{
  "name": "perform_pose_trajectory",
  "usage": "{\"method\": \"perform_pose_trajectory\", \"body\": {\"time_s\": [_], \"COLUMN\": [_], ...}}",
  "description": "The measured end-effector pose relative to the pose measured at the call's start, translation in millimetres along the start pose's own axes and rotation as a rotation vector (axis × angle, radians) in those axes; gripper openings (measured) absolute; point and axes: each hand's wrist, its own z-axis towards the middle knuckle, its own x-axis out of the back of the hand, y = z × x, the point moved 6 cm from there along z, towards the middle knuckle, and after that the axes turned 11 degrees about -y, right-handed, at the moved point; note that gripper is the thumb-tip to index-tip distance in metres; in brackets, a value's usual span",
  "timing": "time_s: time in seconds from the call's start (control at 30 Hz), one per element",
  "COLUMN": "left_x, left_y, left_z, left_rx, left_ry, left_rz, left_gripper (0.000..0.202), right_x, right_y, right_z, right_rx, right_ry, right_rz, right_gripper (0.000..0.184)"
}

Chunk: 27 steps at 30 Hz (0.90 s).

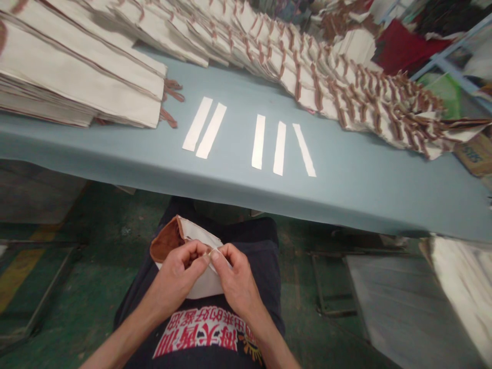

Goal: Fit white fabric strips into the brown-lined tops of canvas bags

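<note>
A white cloth piece (207,283) with a brown, soft-looking section at its left end lies across my lap. My left hand (180,269) pinches the piece near its upper middle, thumb against the curled fingers. Right beside it, my right hand (235,274) pinches the same spot from the other side. The thumbs and fingertips of both hands nearly meet there, and a small pale bit shows between them. What exactly the fingertips grip is too small to make out, and the hands cover part of the cloth.
Ahead is a blue-grey table (230,189), with several white strips (258,142) laid apart on it. A stack of white cloth pieces (96,77) stands at the left. Overlapping white and brown pieces (307,77) line the back. A grey surface (407,302) is at lower right.
</note>
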Motion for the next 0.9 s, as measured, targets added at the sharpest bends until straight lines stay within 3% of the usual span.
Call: {"method": "perform_pose_trajectory", "body": {"time_s": [0.9], "left_x": [-2.5], "left_y": [-3.1], "left_z": [-0.1], "left_rx": [0.016], "left_ry": [0.007], "left_rz": [-0.004], "left_gripper": [0.037], "right_x": [0.2], "right_y": [-0.9], "right_z": [2.0], "right_rx": [-0.009], "right_ry": [-0.005], "right_rz": [0.004], "right_gripper": [0.037]}}
